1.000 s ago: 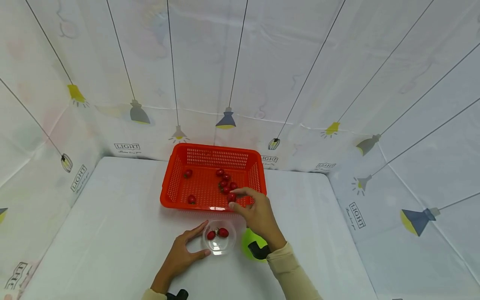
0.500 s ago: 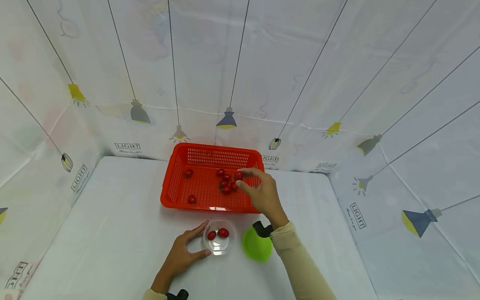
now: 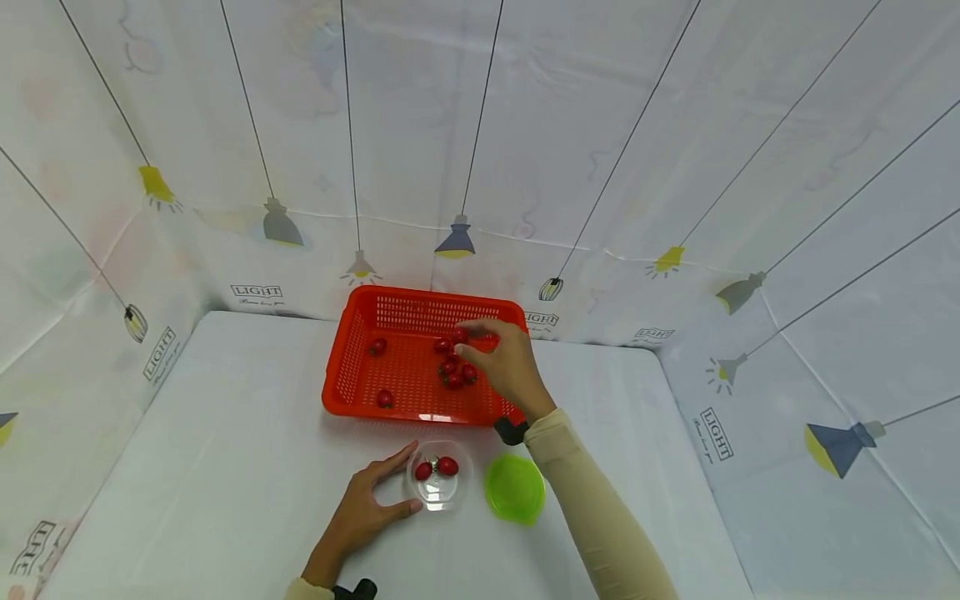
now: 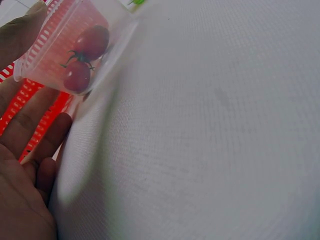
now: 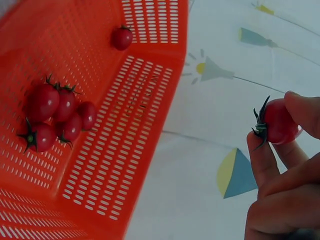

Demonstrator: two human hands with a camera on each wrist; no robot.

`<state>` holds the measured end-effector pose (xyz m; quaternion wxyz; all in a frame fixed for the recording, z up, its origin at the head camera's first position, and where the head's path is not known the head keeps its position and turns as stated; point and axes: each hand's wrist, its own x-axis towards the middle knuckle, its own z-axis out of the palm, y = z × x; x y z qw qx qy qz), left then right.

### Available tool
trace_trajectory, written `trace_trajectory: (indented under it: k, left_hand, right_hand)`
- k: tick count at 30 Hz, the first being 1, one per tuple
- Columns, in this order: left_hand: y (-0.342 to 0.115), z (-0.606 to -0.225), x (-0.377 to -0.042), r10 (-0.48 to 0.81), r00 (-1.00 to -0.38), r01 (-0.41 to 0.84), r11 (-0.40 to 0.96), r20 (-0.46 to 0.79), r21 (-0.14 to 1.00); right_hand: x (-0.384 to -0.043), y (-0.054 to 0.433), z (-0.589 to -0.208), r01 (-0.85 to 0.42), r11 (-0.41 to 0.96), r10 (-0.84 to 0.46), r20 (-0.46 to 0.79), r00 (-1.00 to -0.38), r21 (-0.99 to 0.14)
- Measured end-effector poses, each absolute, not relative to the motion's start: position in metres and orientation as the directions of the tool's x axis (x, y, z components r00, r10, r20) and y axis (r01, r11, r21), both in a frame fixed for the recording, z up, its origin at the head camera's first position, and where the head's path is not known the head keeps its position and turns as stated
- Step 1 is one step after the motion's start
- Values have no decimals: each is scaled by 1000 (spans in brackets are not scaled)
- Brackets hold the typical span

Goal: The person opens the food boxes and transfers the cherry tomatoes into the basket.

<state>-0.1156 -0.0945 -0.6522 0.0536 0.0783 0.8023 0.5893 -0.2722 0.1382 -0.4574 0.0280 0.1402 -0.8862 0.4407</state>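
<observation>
My left hand (image 3: pixel 362 506) holds a clear plastic container (image 3: pixel 452 493), thumb and fingers on opposite sides. Two red cherry tomatoes (image 4: pixel 92 42) with green stalks lie inside it. My right hand (image 3: pixel 512 367) pinches another cherry tomato (image 5: pixel 280 122) between thumb and fingertips, stalk end showing in the right wrist view. That hand is raised over the right part of a red perforated basket (image 3: pixel 420 417). Several more cherry tomatoes (image 3: pixel 453 381) cluster in the basket below it, and two lie apart on the basket's left side.
A bright green round lid (image 3: pixel 514 490) lies on the white table (image 3: pixel 247 467), right of the container. Behind the basket rises a white wall covering (image 3: pixel 630 300) printed with hanging lamps.
My right hand has moved away from me over the basket, then a little left, keeping hold of the tomato. The green lid has come into full view. My left hand has stayed put.
</observation>
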Motion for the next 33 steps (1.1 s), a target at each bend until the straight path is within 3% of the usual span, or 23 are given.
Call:
trace_trajectory:
  k: [15, 33]
  left_hand:
    - [-94, -652, -115, 178, -984, 34, 305, -22, 952]
    - [-94, -654, -116, 173, -985, 49, 300, -4, 953]
  right_hand:
    - [-316, 112, -476, -257, 619, -310, 71, -948, -742]
    - [-365, 97, -520, -113, 663, -333, -156, -930, -740]
